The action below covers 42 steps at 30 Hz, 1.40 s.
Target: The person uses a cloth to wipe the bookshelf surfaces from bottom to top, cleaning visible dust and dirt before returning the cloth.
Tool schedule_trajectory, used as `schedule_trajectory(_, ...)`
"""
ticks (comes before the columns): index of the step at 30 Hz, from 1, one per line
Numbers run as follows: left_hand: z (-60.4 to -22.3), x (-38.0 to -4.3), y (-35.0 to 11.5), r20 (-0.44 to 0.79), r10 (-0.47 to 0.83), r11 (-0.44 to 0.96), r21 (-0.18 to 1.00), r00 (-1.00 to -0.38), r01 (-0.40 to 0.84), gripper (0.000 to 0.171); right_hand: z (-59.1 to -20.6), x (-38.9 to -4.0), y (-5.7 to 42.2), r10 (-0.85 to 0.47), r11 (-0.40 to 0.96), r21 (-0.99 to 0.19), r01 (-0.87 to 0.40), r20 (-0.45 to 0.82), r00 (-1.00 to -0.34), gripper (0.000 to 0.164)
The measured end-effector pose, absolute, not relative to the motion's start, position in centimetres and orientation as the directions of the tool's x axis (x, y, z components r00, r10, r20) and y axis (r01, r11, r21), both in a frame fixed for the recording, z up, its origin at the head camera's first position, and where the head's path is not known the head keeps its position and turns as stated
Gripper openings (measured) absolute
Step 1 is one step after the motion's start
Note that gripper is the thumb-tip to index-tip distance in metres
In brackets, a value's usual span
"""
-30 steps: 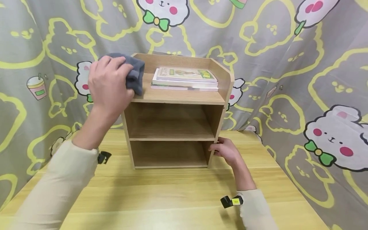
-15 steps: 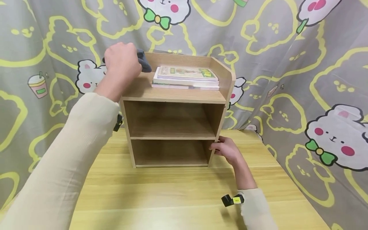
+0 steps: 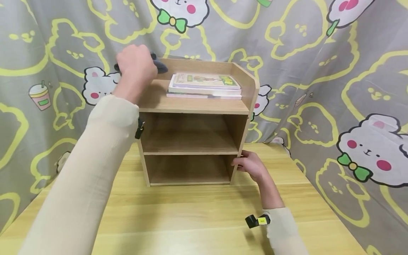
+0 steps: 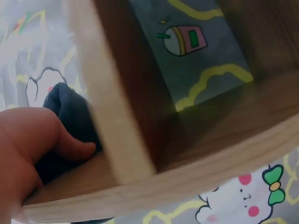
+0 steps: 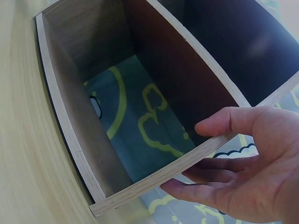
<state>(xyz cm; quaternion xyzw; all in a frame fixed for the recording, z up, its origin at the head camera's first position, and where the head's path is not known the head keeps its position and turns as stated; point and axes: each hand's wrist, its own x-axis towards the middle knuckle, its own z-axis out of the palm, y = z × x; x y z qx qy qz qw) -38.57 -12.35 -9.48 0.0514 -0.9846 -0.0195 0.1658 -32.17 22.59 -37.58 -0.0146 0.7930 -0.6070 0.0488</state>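
A small wooden shelf unit (image 3: 191,153) with open compartments stands upright on the table. My left hand (image 3: 135,65) holds a dark grey-blue cloth (image 3: 160,67) at the top of the unit's left side. In the left wrist view, my thumb presses the cloth (image 4: 72,109) against the inner face of the side panel (image 4: 112,195), and the other fingers are hidden behind it. Low on the opposite side, my right hand (image 3: 251,166) grips the right side panel (image 5: 154,183), thumb on the inner face and fingers along the outside.
A short stack of books (image 3: 204,86) lies on the unit's top shelf, inside its raised back and side rims. The wooden table (image 3: 191,219) extends in front of the unit. A patterned grey curtain (image 3: 302,81) hangs behind and to both sides.
My left hand has moved back and up along the top left side with the cloth, which is now mostly hidden behind the hand. The right hand has kept its place on the panel.
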Motion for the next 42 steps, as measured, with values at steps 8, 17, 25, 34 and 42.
schedule_trajectory(8,-10.3,-37.9,-11.5,0.362,-0.053,0.995,-0.062,-0.931,-0.080,0.040,-37.6,-32.1,22.9,-0.074,0.254,-0.966,0.043,-0.064,-0.995,0.058)
schedule_trajectory(17,-11.8,-35.8,-11.8,0.484,0.012,0.997,-0.072,-0.875,-0.026,0.038,-37.5,-32.2,23.1,-0.086,0.253,-0.967,0.028,-0.051,-0.995,0.056)
schedule_trajectory(25,-13.4,-34.5,-12.1,0.597,0.048,0.998,-0.051,-0.801,0.022,0.039,-37.5,-32.2,23.0,-0.084,0.255,-0.967,0.031,-0.054,-0.995,0.057)
schedule_trajectory(34,-15.3,-33.1,-13.1,0.785,0.074,0.985,0.040,-0.615,0.170,0.037,-37.6,-32.3,22.9,-0.089,0.251,-0.967,0.032,-0.056,-0.994,0.059)
schedule_trajectory(42,-17.6,-31.7,-14.4,0.910,0.164,0.935,-0.021,-0.380,0.353,0.046,-37.8,-32.4,22.7,-0.088,0.238,-0.970,0.044,-0.066,-0.994,0.058)
